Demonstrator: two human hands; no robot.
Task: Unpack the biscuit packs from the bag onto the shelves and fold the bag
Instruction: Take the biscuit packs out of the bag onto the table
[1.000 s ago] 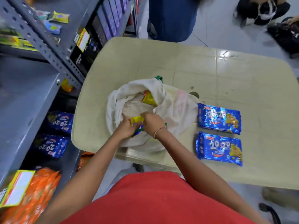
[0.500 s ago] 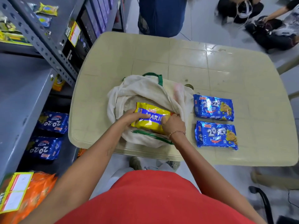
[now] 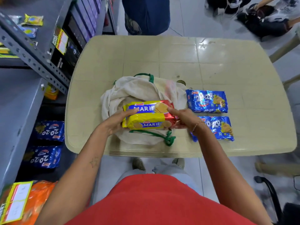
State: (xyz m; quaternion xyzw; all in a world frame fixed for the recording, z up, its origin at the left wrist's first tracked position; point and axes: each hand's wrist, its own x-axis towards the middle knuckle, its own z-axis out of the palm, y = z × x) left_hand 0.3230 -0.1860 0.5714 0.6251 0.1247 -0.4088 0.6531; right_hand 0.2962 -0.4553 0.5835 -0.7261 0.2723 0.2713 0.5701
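A cream cloth bag [image 3: 139, 91] with green handles lies crumpled on the beige table [image 3: 178, 62]. Just above its mouth I hold two yellow Marie biscuit packs [image 3: 149, 116], stacked side by side. My left hand [image 3: 116, 120] grips their left end and my right hand [image 3: 183, 118] grips their red right end. Two blue 20-20 biscuit packs [image 3: 207, 101] [image 3: 219, 129] lie on the table to the right of the bag; my right wrist covers part of the nearer one.
A grey metal shelf rack [image 3: 32, 52] stands at the left, with two blue 20-20 packs [image 3: 48, 130] on a low shelf and orange packs [image 3: 37, 197] below. A person in blue stands beyond the table. A black chair [image 3: 272, 192] is at the lower right.
Both hands went from reaching inside the bag to lifting the Marie packs out; the packs now sit higher, fully clear of the bag's opening.
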